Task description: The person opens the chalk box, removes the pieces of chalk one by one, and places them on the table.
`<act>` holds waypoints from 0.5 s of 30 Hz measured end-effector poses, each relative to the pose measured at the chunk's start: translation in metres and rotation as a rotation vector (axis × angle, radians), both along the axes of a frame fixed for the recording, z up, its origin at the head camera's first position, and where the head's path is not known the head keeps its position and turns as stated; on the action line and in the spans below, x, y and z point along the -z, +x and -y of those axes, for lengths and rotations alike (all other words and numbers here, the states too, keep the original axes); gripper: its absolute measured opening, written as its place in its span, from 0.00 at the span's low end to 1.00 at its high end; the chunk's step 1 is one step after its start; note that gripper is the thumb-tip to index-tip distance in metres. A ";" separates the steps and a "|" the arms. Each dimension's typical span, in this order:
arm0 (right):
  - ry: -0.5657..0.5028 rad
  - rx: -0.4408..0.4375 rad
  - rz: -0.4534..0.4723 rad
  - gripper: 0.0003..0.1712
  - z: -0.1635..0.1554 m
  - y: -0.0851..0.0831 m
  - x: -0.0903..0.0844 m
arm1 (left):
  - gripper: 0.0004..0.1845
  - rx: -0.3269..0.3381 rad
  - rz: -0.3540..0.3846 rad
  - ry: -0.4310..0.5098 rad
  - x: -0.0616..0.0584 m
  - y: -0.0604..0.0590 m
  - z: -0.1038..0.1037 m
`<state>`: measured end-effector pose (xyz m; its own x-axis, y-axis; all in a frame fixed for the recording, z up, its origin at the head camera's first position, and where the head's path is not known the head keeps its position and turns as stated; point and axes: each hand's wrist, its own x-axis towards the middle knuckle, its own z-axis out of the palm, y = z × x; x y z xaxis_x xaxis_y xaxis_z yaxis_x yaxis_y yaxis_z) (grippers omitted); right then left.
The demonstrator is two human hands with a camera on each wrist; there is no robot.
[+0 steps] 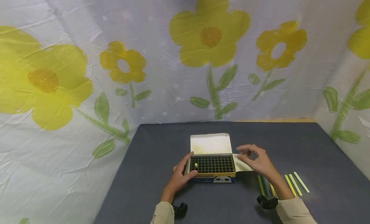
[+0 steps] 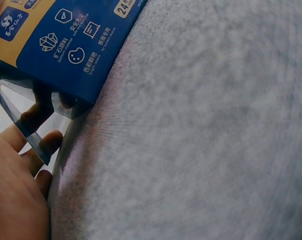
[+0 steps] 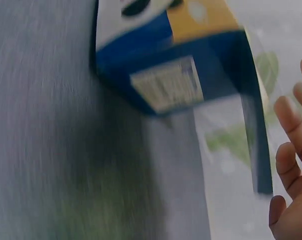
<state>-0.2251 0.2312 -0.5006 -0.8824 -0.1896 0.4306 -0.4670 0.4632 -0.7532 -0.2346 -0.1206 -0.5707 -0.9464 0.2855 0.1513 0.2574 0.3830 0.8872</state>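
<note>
In the head view, a blue-and-yellow chalk box (image 1: 207, 179) with a panda on its front stands with its lid (image 1: 211, 144) raised. Its black insert (image 1: 216, 164) has rows of holes, and one yellowish chalk stick (image 1: 196, 165) stands upright near the left end. My left hand (image 1: 180, 178) grips the box's left end, thumb at the front corner; in the left wrist view its fingers curl behind the side flap (image 2: 21, 117). Over the right side flap (image 1: 242, 164) hovers my right hand (image 1: 258, 159), fingers loosely bent and holding nothing.
Several chalk sticks lie on the dark table (image 1: 138, 185) to the right, a pale green one (image 1: 301, 182) outermost. My right forearm partly covers others, among them a green stick (image 1: 260, 184). A flower-printed cloth (image 1: 173, 98) hangs behind the table.
</note>
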 end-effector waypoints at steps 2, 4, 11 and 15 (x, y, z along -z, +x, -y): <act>-0.015 -0.020 0.008 0.15 0.011 0.000 0.000 | 0.41 -0.003 0.002 -0.001 0.000 0.000 0.000; -0.026 -0.041 0.014 0.15 0.022 -0.001 0.000 | 0.41 -0.002 -0.002 0.000 -0.001 0.001 0.000; -0.035 -0.150 -0.079 0.13 0.053 -0.009 0.008 | 0.41 0.003 -0.003 0.002 -0.002 0.001 0.000; 0.045 -0.154 -0.144 0.14 0.072 -0.010 0.010 | 0.40 0.009 -0.016 0.005 -0.002 0.001 0.000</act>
